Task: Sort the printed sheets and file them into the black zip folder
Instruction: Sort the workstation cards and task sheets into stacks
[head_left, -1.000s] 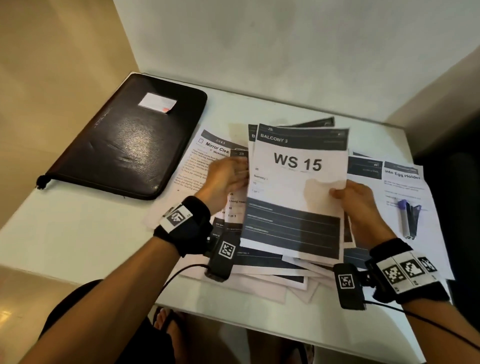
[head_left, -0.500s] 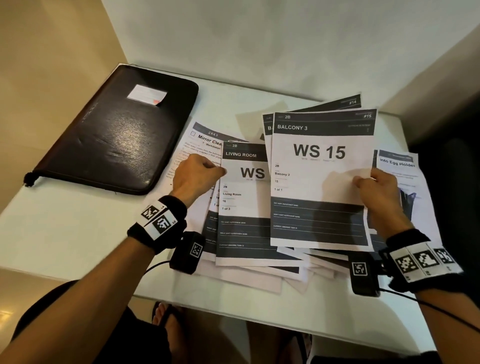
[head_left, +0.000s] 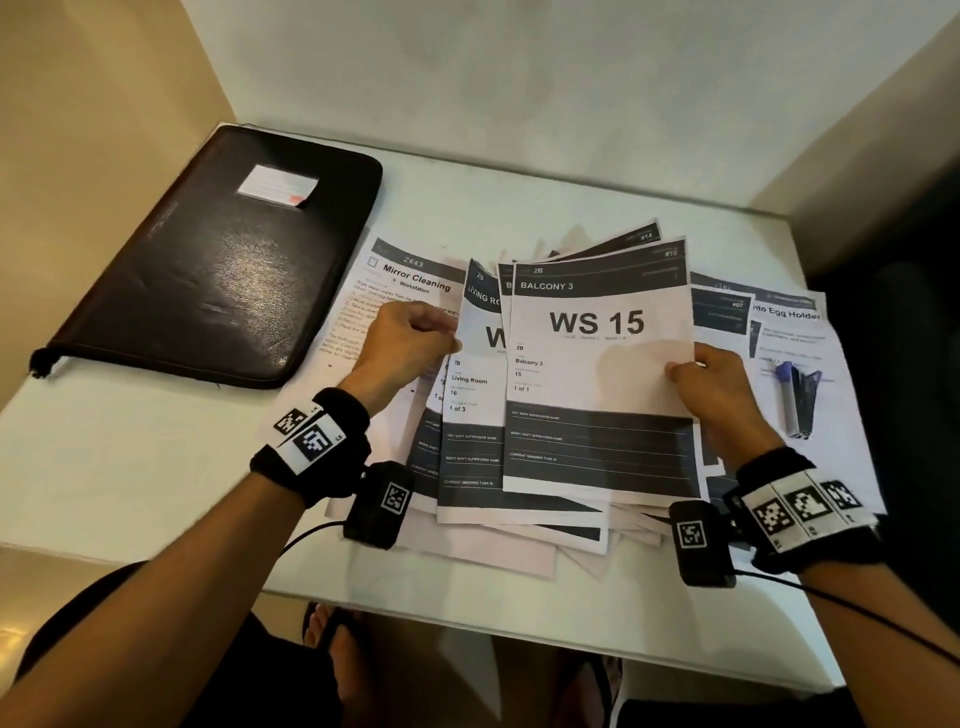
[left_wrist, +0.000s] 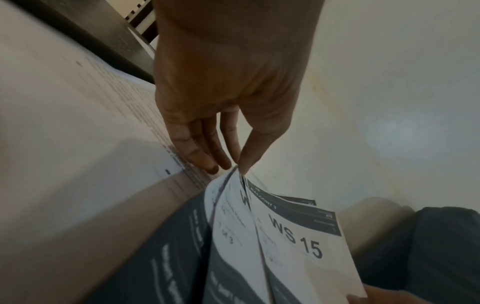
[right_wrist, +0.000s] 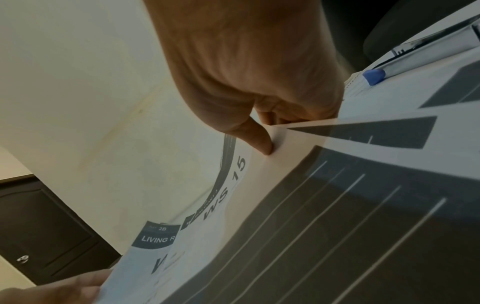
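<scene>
Grip (head_left: 696, 371) on WS 15 sheet's (head_left: 597, 384) edge (right).

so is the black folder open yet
No, the black folder lies flat and closed on the table, left of the sheets, and neither hand touches it.

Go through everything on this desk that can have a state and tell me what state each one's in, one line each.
Black zip folder: closed, flat on the white table.
White WS 15 Balcony sheet: lifted, pinched by the right hand.
White Living Room sheet: raised, pinched by the left hand.
Remaining printed sheets: loose, overlapping, unfiled.
Blue-capped pen: capped, lying on the Egg Holder sheet.
</scene>
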